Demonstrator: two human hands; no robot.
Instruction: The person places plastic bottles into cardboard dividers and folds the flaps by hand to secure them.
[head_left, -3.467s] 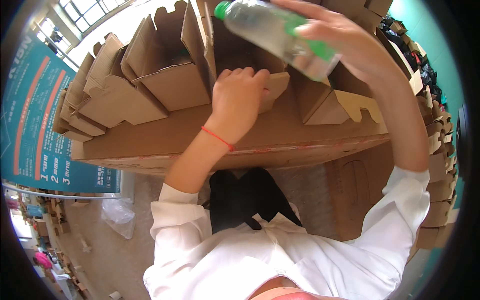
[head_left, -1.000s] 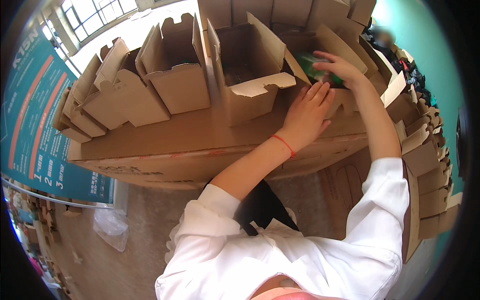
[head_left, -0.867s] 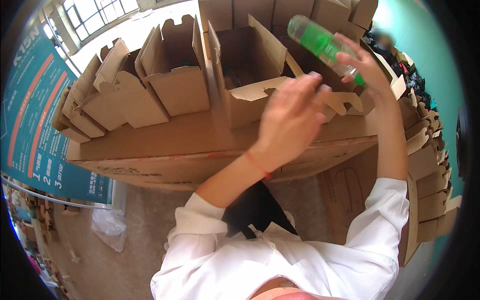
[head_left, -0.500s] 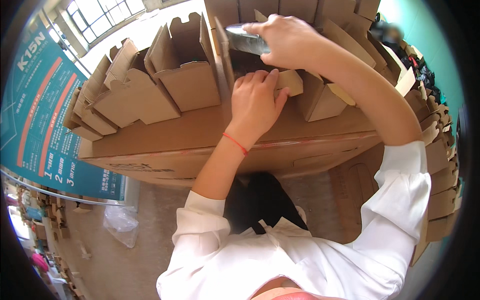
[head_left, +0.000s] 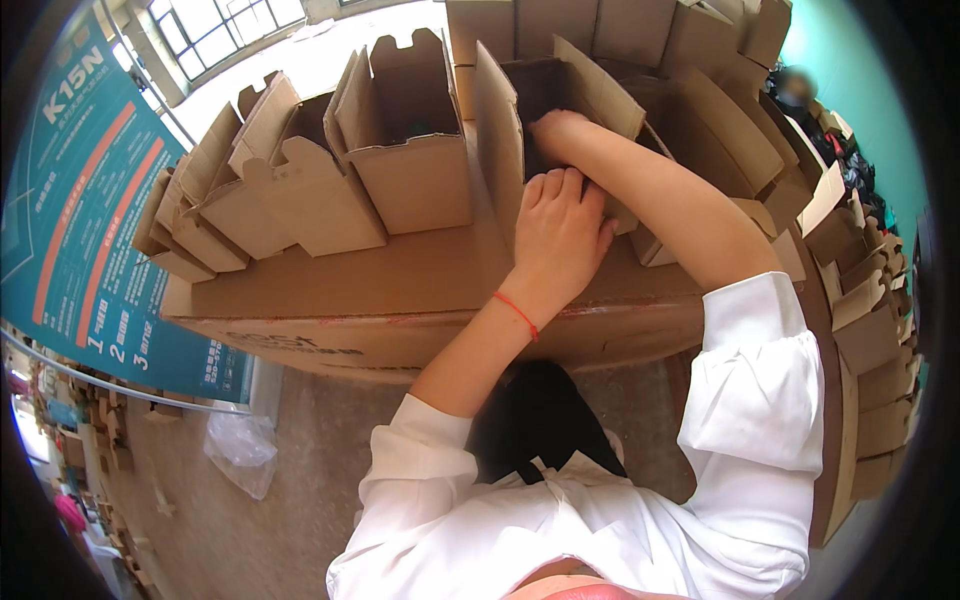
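An open cardboard box [head_left: 500, 125] stands upright on a large closed carton [head_left: 400, 268], its tall side walls pointing up. My left hand [head_left: 562, 225], with a red string at the wrist, curls its fingers over the box's near wall and grips it. Reaching in from the right, my right hand [head_left: 560, 138] is down inside the box. Its fingers are hidden behind the wall and the left hand, so what they hold cannot be seen.
Another open box [head_left: 412, 185] stands left of mine, with several more [head_left: 315, 195] further left. Open boxes [head_left: 725, 130] crowd the right and far sides. A blue-green printed banner [head_left: 85, 220] stands at the left. A clear plastic bag [head_left: 240, 450] lies on the floor.
My right hand has gone down into the box with the shiny, clear-wrapped item it held above it; that item is out of sight. My left hand stays on the near wall. The view has shifted.
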